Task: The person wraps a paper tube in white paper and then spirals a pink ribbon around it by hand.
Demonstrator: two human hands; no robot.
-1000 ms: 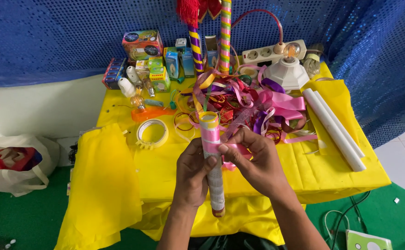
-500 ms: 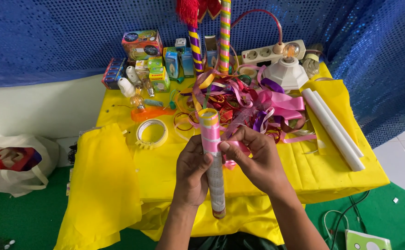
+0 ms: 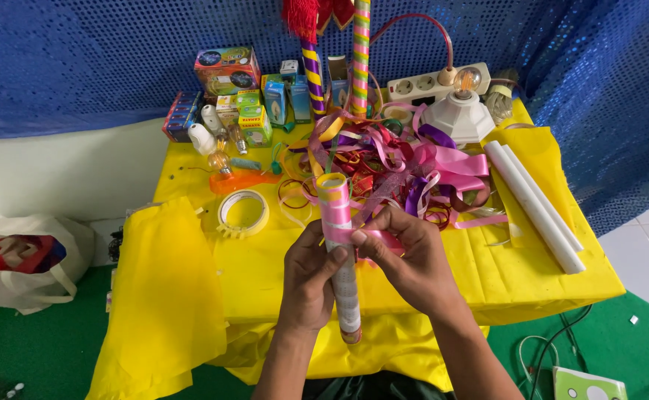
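Observation:
My left hand (image 3: 308, 278) grips a cardboard tube (image 3: 346, 296) held nearly upright over the near edge of the yellow table (image 3: 265, 267). The tube's upper part is wrapped in pink ribbon (image 3: 335, 215) with a yellow band at the top. My right hand (image 3: 402, 259) pinches the pink ribbon against the tube at mid-height. The ribbon trails from my fingers back toward a tangled pile of pink, purple and gold ribbons (image 3: 406, 167) in the table's middle.
A tape roll (image 3: 243, 213) lies left of the tube. Two white tubes (image 3: 535, 204) lie at the right. Small boxes (image 3: 239, 96), bulbs, a lamp base (image 3: 459, 111), a power strip and two wrapped poles (image 3: 360, 55) stand at the back. A white bag (image 3: 20, 263) sits on the floor left.
Both hands stay on the tube in nearly the same place. My right fingers have shifted slightly along the pink ribbon against the tube.

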